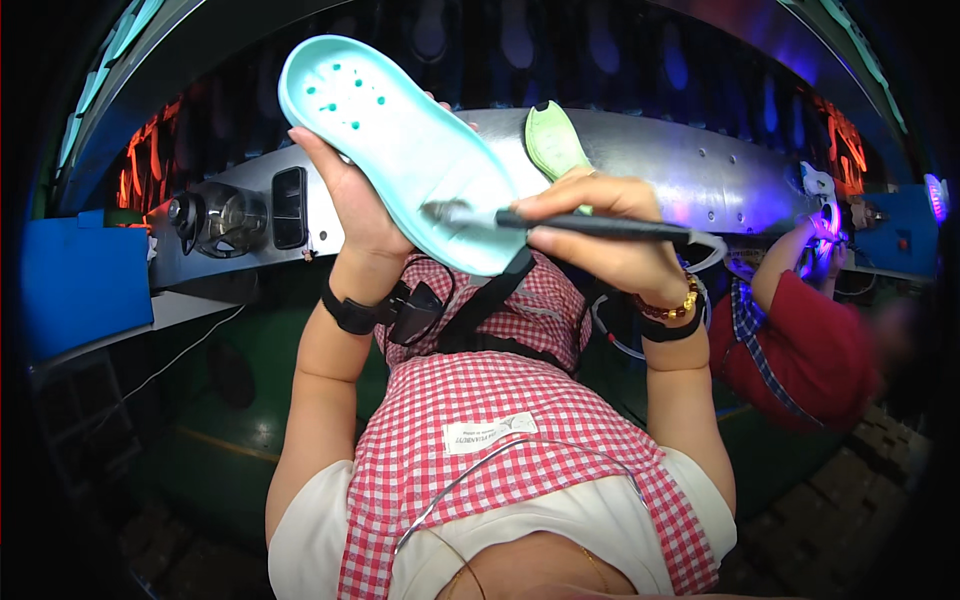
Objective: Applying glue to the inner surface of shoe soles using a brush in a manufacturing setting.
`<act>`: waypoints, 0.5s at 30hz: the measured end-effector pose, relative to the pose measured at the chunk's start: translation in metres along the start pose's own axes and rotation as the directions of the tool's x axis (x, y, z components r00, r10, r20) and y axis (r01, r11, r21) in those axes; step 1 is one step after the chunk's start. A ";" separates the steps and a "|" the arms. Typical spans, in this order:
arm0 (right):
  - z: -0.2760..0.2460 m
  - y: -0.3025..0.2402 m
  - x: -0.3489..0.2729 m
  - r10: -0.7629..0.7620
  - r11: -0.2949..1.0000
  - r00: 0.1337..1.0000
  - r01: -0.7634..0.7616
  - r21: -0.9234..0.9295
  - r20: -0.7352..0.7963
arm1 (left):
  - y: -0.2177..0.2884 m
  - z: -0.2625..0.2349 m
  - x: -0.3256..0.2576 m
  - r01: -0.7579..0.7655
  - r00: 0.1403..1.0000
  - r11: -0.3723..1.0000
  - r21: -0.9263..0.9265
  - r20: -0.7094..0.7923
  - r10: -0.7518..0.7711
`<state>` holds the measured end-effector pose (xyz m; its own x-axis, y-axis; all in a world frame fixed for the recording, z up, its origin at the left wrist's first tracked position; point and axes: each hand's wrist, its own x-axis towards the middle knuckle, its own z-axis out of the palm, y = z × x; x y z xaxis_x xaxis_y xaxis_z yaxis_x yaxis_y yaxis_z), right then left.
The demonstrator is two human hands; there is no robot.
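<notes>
Left hand palm and fingertips hidden behind the pale turquoise shoe sole. Brush tip blurred, bristles unreadable; handle's far end runs under the right hand. Green sole lower part covered by that hand. Co-worker's hands washed out by violet glow, what they hold is too small to tell. Soles in the dark upper background are dim outlines only.
</notes>
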<state>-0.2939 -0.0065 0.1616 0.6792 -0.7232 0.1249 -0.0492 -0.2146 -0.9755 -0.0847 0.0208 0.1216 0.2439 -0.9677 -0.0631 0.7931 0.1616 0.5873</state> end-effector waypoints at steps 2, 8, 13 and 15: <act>-0.008 0.006 -0.001 -0.137 0.990 0.967 0.124 0.071 0.216 | 0.004 -0.001 0.003 0.035 0.968 0.995 -0.089 0.250 -0.012; -0.002 0.025 0.002 -0.068 0.806 0.996 0.019 0.592 0.061 | 0.016 0.023 0.000 0.005 0.991 0.996 -0.085 0.134 0.007; 0.024 0.025 0.000 0.082 0.515 0.997 -0.038 0.856 -0.005 | 0.001 0.040 -0.030 0.139 0.956 0.967 -0.212 0.284 -0.075; 0.026 0.022 -0.001 0.107 0.709 0.994 -0.059 0.703 -0.024 | -0.001 0.036 -0.030 0.152 0.975 0.958 -0.245 0.199 -0.104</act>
<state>-0.2762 0.0069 0.1357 0.6520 -0.7579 0.0242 0.4400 0.3521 -0.8261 -0.1132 0.0432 0.1515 0.0448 -0.9983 0.0379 0.9332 0.0554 0.3550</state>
